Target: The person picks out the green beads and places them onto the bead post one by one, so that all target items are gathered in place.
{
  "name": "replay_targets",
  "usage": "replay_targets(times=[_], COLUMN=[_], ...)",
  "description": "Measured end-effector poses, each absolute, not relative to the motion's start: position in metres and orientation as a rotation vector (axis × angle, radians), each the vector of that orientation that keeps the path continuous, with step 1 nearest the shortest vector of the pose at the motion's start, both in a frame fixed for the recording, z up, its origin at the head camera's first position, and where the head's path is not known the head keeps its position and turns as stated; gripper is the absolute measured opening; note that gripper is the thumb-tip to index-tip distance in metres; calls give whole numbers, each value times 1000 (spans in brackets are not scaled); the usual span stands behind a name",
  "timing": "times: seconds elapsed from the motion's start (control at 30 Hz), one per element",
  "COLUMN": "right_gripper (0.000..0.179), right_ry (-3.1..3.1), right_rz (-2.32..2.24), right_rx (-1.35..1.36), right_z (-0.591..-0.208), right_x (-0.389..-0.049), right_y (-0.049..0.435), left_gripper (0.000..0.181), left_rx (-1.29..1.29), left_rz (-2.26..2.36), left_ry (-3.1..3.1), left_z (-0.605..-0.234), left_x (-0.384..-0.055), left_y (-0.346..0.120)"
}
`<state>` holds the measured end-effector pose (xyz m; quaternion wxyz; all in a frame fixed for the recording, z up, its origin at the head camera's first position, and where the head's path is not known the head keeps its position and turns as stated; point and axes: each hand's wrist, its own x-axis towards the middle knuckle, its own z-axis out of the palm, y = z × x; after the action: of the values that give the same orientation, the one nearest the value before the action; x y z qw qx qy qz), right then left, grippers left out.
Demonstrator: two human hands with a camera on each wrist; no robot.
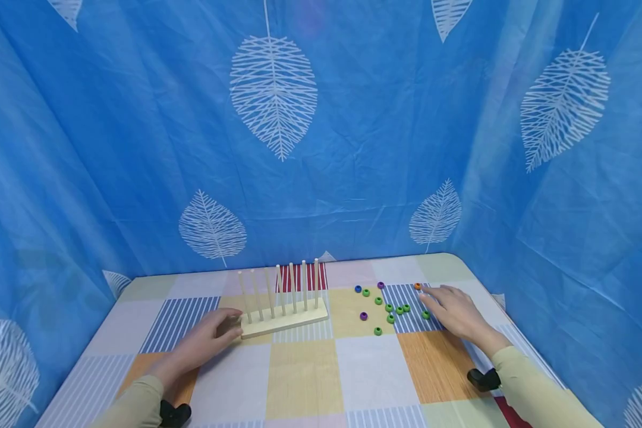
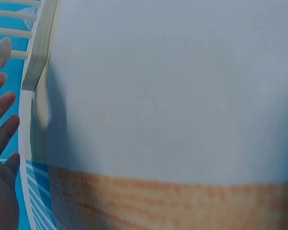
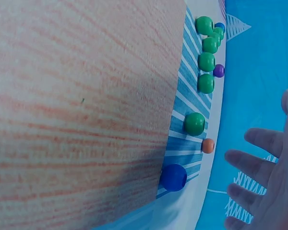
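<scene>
A pale wooden board with several upright pegs (image 1: 283, 324) stands on the table left of centre. Around its left end is my left hand (image 1: 210, 337), fingers and thumb apart; the left wrist view shows those fingers (image 2: 5, 134) loosely spread beside the board's end (image 2: 36, 72). My right hand (image 1: 456, 310) hovers over the right part of the table, its fingers relaxed and holding nothing. Nearest to it are an orange bead (image 1: 418, 286), a green bead (image 1: 425, 315) and a blue bead (image 3: 173, 177), which the hand hides in the head view.
Several more green beads (image 1: 389, 308) lie scattered between the board and my right hand, with purple beads (image 1: 364, 316) and another blue bead (image 1: 358, 289) among them. A patchwork cloth (image 1: 302, 374) covers the table. Blue leaf-print curtains (image 1: 353, 148) hang behind and at both sides.
</scene>
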<state>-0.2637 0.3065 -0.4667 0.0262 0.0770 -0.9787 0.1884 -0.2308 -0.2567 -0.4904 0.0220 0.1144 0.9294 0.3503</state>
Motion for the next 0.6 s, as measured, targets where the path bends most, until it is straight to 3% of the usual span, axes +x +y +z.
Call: replay_targets(times=[0.23, 0.6], right_gripper=[71, 57], right_ry=[-3063, -3049], right_rz=[770, 980], right_rx=[224, 263], right_z=[-466, -468], right_x=[-261, -267], right_y=[309, 324], left_gripper=[27, 23], left_rx=[371, 369], left_rz=[1173, 1223], left_ry=[2862, 2838], left_z=[-495, -499], left_x=[-235, -236], left_y=[-252, -251])
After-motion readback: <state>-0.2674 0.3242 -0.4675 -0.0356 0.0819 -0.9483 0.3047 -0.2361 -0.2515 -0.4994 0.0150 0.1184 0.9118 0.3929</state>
